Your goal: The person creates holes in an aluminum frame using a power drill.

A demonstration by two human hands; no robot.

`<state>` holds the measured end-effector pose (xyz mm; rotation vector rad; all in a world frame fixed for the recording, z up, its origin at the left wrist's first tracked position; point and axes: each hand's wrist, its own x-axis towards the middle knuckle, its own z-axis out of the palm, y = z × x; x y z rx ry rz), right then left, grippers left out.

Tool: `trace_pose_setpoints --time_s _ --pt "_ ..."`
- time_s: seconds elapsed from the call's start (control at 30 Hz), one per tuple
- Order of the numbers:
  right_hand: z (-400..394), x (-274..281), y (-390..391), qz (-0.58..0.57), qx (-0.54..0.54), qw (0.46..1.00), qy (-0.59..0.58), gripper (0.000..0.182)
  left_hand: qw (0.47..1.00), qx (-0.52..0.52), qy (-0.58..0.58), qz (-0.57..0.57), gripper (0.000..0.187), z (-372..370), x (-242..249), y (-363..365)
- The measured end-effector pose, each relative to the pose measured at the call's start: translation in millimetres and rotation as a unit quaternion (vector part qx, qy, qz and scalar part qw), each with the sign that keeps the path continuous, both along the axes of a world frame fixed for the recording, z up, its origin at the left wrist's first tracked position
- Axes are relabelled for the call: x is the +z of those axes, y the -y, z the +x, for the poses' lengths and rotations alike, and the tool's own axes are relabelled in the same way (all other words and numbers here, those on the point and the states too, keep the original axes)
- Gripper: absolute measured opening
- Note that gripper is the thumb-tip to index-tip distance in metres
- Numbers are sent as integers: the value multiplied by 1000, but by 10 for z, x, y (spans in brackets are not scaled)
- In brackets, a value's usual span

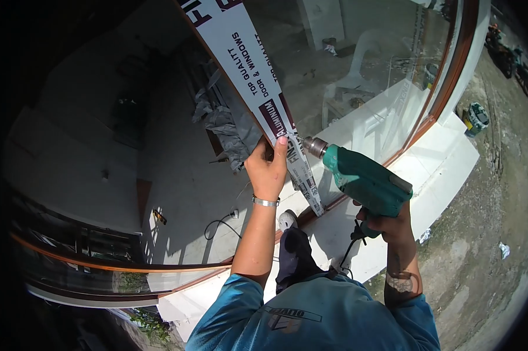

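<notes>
A green power drill [366,178] is in my right hand [388,225], whose fingers wrap its handle. The drill's metal chuck points left, its tip right at the edge of an upright aluminum door frame [252,82] covered in white printed protective film. My left hand [268,169] grips that frame just below and left of the chuck. Its thumb lies on the film, while the other fingers go behind the edge and are partly hidden. A dark cord hangs from the drill's handle.
Behind the frame are glass panes and a white plastic chair [357,73]. Crumpled grey wrapping [226,131] lies inside at left. A brown floor track [334,202] runs near my feet. A paint bucket [476,117] stands outside at right, beside the white tiled ledge [445,155].
</notes>
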<state>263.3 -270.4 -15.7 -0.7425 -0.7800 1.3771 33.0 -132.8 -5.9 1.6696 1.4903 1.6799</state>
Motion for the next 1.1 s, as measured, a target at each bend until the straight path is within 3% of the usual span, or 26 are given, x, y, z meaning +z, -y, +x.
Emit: trace_pose_setpoints --time_s 0.07,0.13,0.2,0.27,0.33,0.37,0.47,0.53,0.63,0.7,1.1 --pt "-68 -67 110 39 -62 994 84 79 1000 13 -18 -7 37 -1 10 -6" --pt "-31 -305 195 8 -20 989 147 88 999 23 -32 4 40 -70 -44 -25" --pt "-122 -420 230 73 -137 952 262 91 993 19 -39 -114 45 -226 -151 -76" --pt "-212 -269 246 84 -130 954 255 89 994 19 -35 -105 48 -183 -57 -42" --pt "-282 -190 239 222 -175 893 349 82 998 17 -66 -2 53 -43 44 48" --pt "-295 -164 246 239 -178 879 372 78 998 16 -67 -2 53 -17 36 45" --pt "-366 -218 281 220 -136 887 382 87 998 3 -40 41 46 1 -7 38" --pt "-416 -182 256 239 -164 878 382 77 999 -10 -2 -36 41 -49 -35 29" --pt "-436 -239 250 222 -154 889 369 75 1000 -5 -15 -24 42 -72 -68 7" --pt "-417 -305 260 212 -127 893 376 87 1000 -8 -11 -20 42 -71 -74 4" --pt "-420 -312 184 244 -152 873 395 84 1000 2 -9 -12 36 -19 -43 20"
